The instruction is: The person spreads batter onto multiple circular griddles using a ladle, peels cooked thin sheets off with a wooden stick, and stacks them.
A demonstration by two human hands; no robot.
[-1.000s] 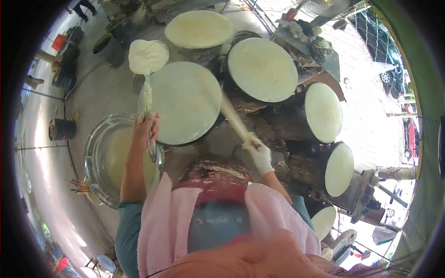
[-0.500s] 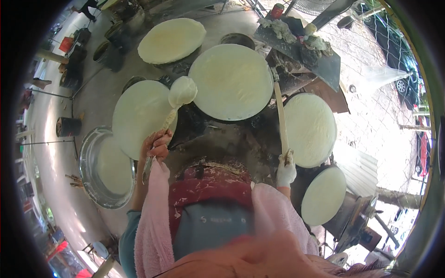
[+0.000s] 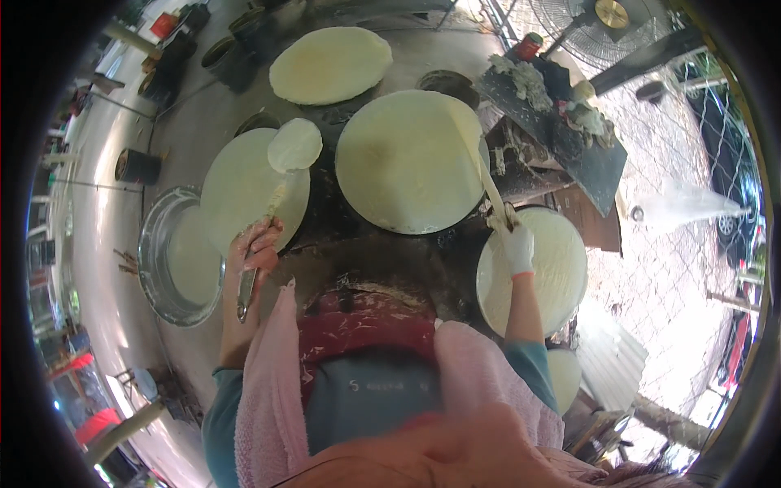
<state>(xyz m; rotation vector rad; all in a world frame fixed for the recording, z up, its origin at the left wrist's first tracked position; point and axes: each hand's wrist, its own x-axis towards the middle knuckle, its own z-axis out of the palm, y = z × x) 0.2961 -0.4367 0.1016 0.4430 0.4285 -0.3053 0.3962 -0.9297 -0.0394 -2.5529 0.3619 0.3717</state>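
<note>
My bare left hand [image 3: 258,246] is closed round the handle of a ladle [image 3: 294,146], whose round head is coated in pale batter and hangs over the edge of the left round griddle [image 3: 236,199]. A white glove covers my right hand [image 3: 519,244], which grips a long, flat wooden stick [image 3: 490,189]. The stick's far end lies over the right edge of the middle griddle [image 3: 407,163], and a smooth pale layer covers that griddle. Below my right forearm is another coated griddle [image 3: 561,260]. At far left, a metal basin [image 3: 153,281] holds pale batter.
Another coated round [image 3: 329,65] sits at the back, and a smaller one [image 3: 565,376] is partly hidden by my right sleeve. A dark board [image 3: 598,163] with crumpled cloths and a red can stands back right, near a fan [image 3: 610,16]. Black buckets [image 3: 138,166] stand at left.
My right hand has moved up and inward, bringing the stick onto the middle griddle's edge. My left hand and the ladle have shifted slightly left. The whole view has also turned.
</note>
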